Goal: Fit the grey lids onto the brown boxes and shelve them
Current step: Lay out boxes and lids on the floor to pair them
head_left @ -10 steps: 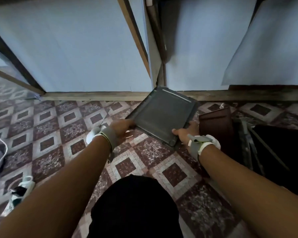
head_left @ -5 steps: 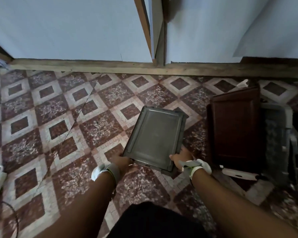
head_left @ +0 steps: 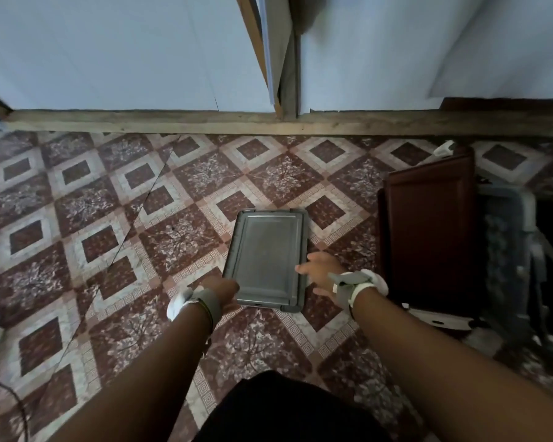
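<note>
A grey lid [head_left: 265, 260] lies flat on the patterned floor tiles in the middle of the head view. My left hand [head_left: 224, 290] holds its near left corner, with the fingers hidden at the lid's edge. My right hand [head_left: 320, 272] hovers by the lid's right edge with fingers spread and relaxed, a fingertip just at the rim. A brown box [head_left: 428, 231] stands on the floor to the right of the lid, a hand's width from my right hand.
A wooden beam [head_left: 173, 122] runs along the foot of white panels [head_left: 109, 52] at the back. More grey plastic pieces [head_left: 505, 250] and a white scrap [head_left: 438, 320] lie beside the brown box. A thin cable [head_left: 134, 231] crosses the tiles at left.
The grey lid has come down from a tilted, lifted position to lie flat on the floor. My right hand has let go of it and opened; my left hand stays at its corner.
</note>
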Tool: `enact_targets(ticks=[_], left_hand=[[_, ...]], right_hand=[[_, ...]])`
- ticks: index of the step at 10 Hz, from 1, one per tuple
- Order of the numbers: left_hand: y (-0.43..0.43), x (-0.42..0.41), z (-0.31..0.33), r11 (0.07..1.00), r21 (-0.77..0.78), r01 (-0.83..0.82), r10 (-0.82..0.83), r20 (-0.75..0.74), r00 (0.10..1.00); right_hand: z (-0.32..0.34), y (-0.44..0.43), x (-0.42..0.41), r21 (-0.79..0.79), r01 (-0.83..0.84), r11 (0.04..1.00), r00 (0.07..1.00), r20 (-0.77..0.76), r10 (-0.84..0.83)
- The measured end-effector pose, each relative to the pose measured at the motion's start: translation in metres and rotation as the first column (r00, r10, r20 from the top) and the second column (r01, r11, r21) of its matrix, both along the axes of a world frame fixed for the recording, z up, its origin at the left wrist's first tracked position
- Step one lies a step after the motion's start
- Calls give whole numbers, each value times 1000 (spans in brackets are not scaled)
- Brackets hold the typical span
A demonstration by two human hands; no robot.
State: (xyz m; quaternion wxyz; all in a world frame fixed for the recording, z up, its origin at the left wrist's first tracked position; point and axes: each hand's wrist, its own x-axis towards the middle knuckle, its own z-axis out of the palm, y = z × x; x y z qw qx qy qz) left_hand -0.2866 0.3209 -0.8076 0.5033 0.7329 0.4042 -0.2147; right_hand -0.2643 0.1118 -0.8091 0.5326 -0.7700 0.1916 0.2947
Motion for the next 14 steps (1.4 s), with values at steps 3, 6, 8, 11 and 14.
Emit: enact_targets(ticks=[3,6,8,11,14], left_hand=[[-116,45,174,884,-151,443,-359,389,848],[-294,27,255,733,37,679,-603,497,624],[-368,3,212,608,400,686,-784,439,438],[-415,5,176,380,797,470,-924,299,240],[-424,16,174,430,736,523,-893,262,366]], right_hand=[[170,-53,-4,100,66,993,920,379,-100],[233,-219,-56,491,536,687,643,290,-709],[156,-294,-77,-237,554,798,813,357,-459],[92,-299,-103,-640,372,672,928,274,-253],[114,-295,-88,-282,728,625,648,582,-492]])
